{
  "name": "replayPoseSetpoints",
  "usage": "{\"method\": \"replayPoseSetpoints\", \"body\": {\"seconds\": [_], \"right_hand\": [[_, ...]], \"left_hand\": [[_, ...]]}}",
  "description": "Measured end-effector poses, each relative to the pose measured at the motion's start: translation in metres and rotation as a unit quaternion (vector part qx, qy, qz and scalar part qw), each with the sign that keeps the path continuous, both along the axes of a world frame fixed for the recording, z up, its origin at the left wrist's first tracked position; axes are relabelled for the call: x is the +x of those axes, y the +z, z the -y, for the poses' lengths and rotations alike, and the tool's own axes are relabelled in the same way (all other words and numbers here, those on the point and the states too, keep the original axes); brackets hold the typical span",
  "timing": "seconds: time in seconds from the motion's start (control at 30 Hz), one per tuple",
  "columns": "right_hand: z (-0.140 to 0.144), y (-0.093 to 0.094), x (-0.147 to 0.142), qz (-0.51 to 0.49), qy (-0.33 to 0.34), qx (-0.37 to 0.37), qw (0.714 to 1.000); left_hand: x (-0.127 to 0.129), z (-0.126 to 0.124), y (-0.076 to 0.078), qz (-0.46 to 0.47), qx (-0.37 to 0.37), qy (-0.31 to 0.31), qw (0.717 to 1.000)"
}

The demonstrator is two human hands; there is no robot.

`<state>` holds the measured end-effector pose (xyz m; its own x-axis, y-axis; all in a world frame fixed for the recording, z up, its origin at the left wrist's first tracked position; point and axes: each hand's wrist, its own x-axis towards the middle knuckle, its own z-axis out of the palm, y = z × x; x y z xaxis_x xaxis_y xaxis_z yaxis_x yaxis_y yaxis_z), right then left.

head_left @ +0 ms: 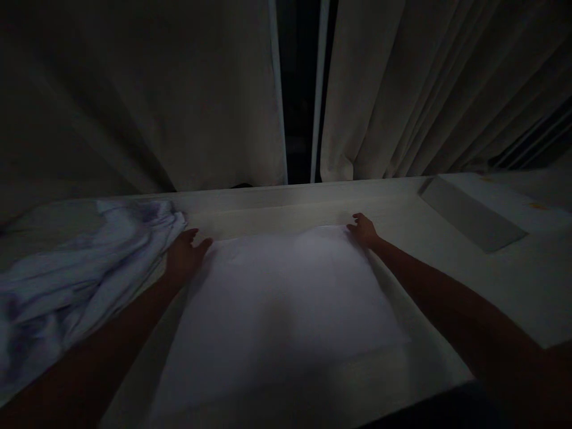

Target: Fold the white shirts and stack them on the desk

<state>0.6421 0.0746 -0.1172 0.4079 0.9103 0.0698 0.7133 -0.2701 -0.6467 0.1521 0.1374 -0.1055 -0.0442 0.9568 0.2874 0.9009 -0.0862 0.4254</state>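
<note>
White cloth (286, 298) lies flat, long axis running away.

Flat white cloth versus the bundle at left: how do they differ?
The flat white cloth lies spread smooth, a hand at each far corner: left hand, right hand. The crumpled cloth is bunched in folds, with faint purplish markings, and is untouched. Both are pale fabric on the same light table.
</note>
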Motion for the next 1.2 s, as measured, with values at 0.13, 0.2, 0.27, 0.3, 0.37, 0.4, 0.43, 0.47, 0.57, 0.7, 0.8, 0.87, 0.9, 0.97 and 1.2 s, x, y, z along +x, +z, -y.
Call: {"method": "replayPoseSetpoints", "body": {"seconds": [0.13, 0.2, 0.27, 0.3, 0.37, 0.4, 0.43, 0.47, 0.57, 0.7, 0.8, 0.87, 0.9, 0.97, 1.2], "right_hand": [[0.082, -0.007, -0.065, 0.184, 0.168, 0.078, 0.965], [0.126, -0.018, -0.103, 0.236, 0.24, 0.075, 0.939], [0.157, -0.03, -0.131, 0.26, 0.259, 0.051, 0.929], [0.166, -0.036, -0.139, 0.263, 0.255, 0.034, 0.93], [0.174, -0.047, -0.145, 0.262, 0.236, -0.001, 0.936], [0.174, -0.052, -0.144, 0.26, 0.231, -0.014, 0.938], [0.172, -0.055, -0.142, 0.259, 0.229, -0.024, 0.938], [0.17, -0.056, -0.139, 0.26, 0.228, -0.03, 0.938], [0.168, -0.052, -0.136, 0.261, 0.225, -0.043, 0.938], [0.183, -0.036, -0.157, 0.269, 0.243, -0.008, 0.932], [0.202, -0.033, -0.189, 0.264, 0.303, 0.037, 0.915], [0.212, -0.037, -0.205, 0.25, 0.325, 0.037, 0.911], [0.216, -0.039, -0.207, 0.244, 0.325, 0.032, 0.913], [0.221, -0.043, -0.195, 0.24, 0.307, 0.021, 0.921], [0.232, -0.054, -0.072, 0.274, 0.168, -0.04, 0.946]], "left_hand": [[0.039, 0.113, -0.013, -0.066, -0.016, -0.195, 0.979], [0.063, 0.176, -0.027, -0.132, -0.03, -0.267, 0.954], [0.082, 0.223, -0.041, -0.174, -0.027, -0.258, 0.95], [0.088, 0.238, -0.047, -0.185, -0.025, -0.239, 0.953], [0.092, 0.254, -0.055, -0.198, -0.02, -0.211, 0.957], [0.092, 0.257, -0.057, -0.201, -0.017, -0.203, 0.958], [0.091, 0.259, -0.057, -0.204, -0.013, -0.201, 0.958], [0.089, 0.259, -0.057, -0.205, -0.009, -0.202, 0.958], [0.087, 0.258, -0.055, -0.203, 0.001, -0.202, 0.958], [0.088, 0.261, -0.055, -0.204, 0.012, -0.198, 0.959], [0.09, 0.262, -0.056, -0.208, 0.025, -0.195, 0.958], [0.091, 0.261, -0.057, -0.212, 0.028, -0.194, 0.957], [0.091, 0.261, -0.056, -0.214, 0.028, -0.195, 0.957], [0.091, 0.261, -0.056, -0.216, 0.024, -0.197, 0.956], [0.09, 0.259, -0.058, -0.211, 0.014, -0.203, 0.956]]}}
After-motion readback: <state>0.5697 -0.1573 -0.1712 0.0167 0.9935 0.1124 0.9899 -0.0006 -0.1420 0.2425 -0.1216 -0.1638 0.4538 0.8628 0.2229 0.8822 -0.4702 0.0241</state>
